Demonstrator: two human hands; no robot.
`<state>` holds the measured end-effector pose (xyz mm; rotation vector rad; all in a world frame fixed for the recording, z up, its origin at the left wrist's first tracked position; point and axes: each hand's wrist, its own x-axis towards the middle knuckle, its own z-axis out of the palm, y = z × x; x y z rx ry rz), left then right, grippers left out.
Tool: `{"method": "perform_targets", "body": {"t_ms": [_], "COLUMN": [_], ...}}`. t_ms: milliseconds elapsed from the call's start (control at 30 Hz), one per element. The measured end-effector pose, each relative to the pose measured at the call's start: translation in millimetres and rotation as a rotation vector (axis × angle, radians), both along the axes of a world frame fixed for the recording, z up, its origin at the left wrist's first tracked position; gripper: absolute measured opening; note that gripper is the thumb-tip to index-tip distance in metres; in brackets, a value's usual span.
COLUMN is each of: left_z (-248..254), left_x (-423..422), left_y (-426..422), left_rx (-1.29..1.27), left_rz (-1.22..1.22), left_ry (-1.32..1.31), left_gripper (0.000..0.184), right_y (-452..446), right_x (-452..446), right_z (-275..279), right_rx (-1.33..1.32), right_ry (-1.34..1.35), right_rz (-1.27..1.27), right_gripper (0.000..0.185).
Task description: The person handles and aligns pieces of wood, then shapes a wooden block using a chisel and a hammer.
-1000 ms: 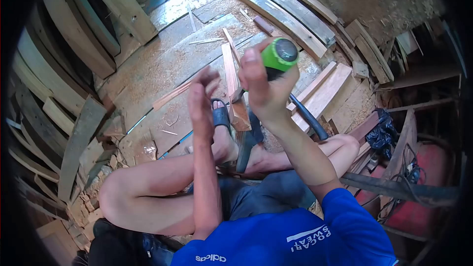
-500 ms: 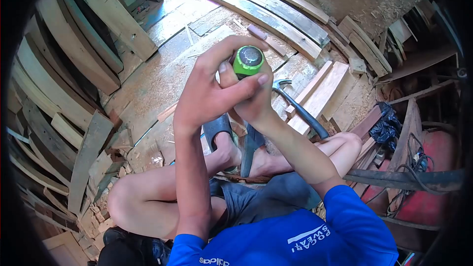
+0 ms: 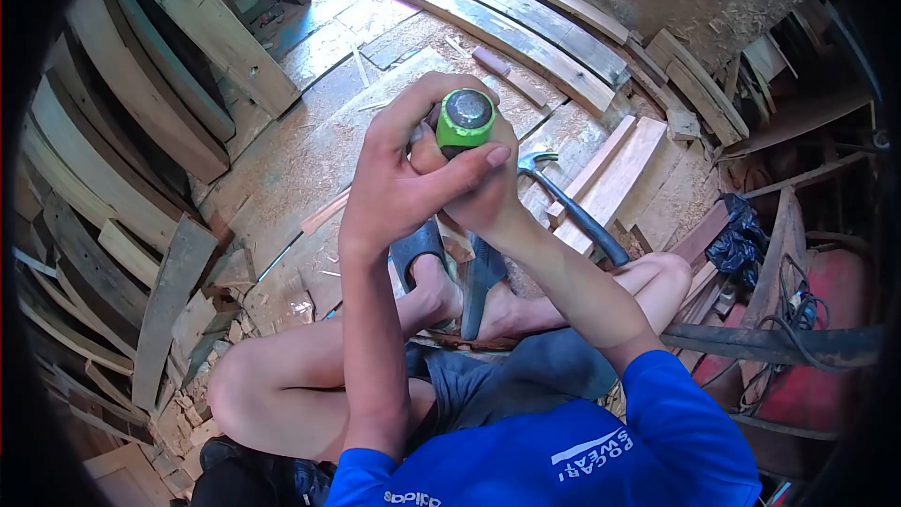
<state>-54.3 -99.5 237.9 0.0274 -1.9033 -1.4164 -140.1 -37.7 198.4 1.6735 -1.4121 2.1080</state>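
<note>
Both of my hands are clasped around an upright green-and-black tool handle with a round grey end facing the camera. My left hand wraps it from the left, its thumb lying across the front. From the other side, my right hand is closed on the same handle, partly covered by the left. The lower part of the tool is hidden beneath the hands, so its kind does not show. To the right of the hands, a claw hammer with a dark handle lies with its head away from me.
Pale wood strips lie beside the hammer. Long curved planks are at the back, with more boards stacked on the left. A black plastic bag and tangled cord sit at right. Shavings cover the floor.
The handle has shifted slightly left and downward in view, and more of its green side shows. Both hands keep their clasp around it.
</note>
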Motion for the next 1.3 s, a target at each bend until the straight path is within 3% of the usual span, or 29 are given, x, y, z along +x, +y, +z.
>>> {"method": "perform_targets", "body": {"t_ms": [167,267,367,433,500,567,767,1133,1200,1300], "left_z": [-2,-25,-86,-143,-193,-206,-221,-219,-219,-180], "left_x": [0,0,4,13,12,5,-22,-31,-31,-18], "left_y": [-1,-4,-20,-20,-10,0,9,19,15,-10], "left_rx": [-0.049,0.324,0.609,0.744,0.841,0.873,0.897,0.941,0.924,0.7], "left_rz": [-0.001,-0.016,0.187,0.346,0.392,0.381,0.233,0.201,0.208,0.319], "left_ry": [0.046,0.227,0.242,0.167,0.113,0.046,0.039,-0.007,-0.001,0.033], "left_gripper": [0.044,0.046,0.055,0.049,0.05,0.051,0.056,0.056,0.054,0.055], "right_y": [8,12,14,16,16,18,15,17,16,16], "right_x": [6,9,8,6,6,9,9,10,10,9], "right_z": [13,17,12,14,15,19,18,18,17,18], "right_rx": [0.065,0.224,0.182,0.214,0.221,0.194,0.177,0.191,0.182,0.181], "right_ry": [-0.194,-0.391,-0.539,-0.472,-0.489,-0.594,-0.527,-0.511,-0.515,-0.525], "right_rz": [0.077,0.142,0.238,0.197,0.198,0.246,0.219,0.154,0.159,0.174], "right_gripper": [0.017,0.021,0.013,0.017,0.017,0.015,0.019,0.019,0.018,0.019]}}
